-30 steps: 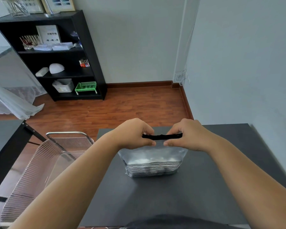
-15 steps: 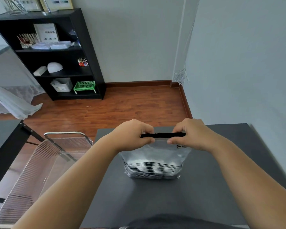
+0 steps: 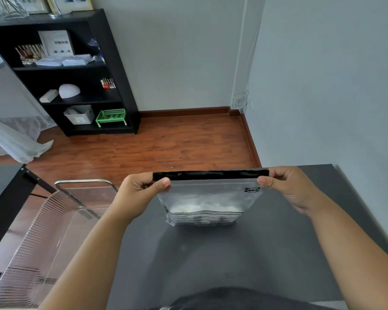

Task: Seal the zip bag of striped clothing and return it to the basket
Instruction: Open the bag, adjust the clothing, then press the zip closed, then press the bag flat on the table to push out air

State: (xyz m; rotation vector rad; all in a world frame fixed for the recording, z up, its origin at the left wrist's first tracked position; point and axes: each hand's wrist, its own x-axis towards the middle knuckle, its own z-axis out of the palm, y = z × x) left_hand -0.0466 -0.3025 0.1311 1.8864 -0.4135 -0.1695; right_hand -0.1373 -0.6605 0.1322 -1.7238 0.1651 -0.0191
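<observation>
A clear zip bag (image 3: 207, 198) with a black zip strip along its top stands upright on the dark table (image 3: 211, 260). Folded black-and-white striped clothing fills its lower part. My left hand (image 3: 141, 193) pinches the strip's left end between thumb and fingers. My right hand (image 3: 287, 186) pinches the strip's right end. The strip is stretched flat and straight between both hands. A clear ribbed basket (image 3: 43, 238) with a metal handle stands to the left of the table, below its level.
A black table edge (image 3: 7, 198) lies at the far left beyond the basket. A black shelf unit (image 3: 76, 70) with small items stands against the far wall across a wooden floor. A grey wall (image 3: 334, 97) runs close along the table's right side.
My hands have moved apart along the zip strip, from near its middle out to its two ends. The bag's top now stands taller and is pulled flat.
</observation>
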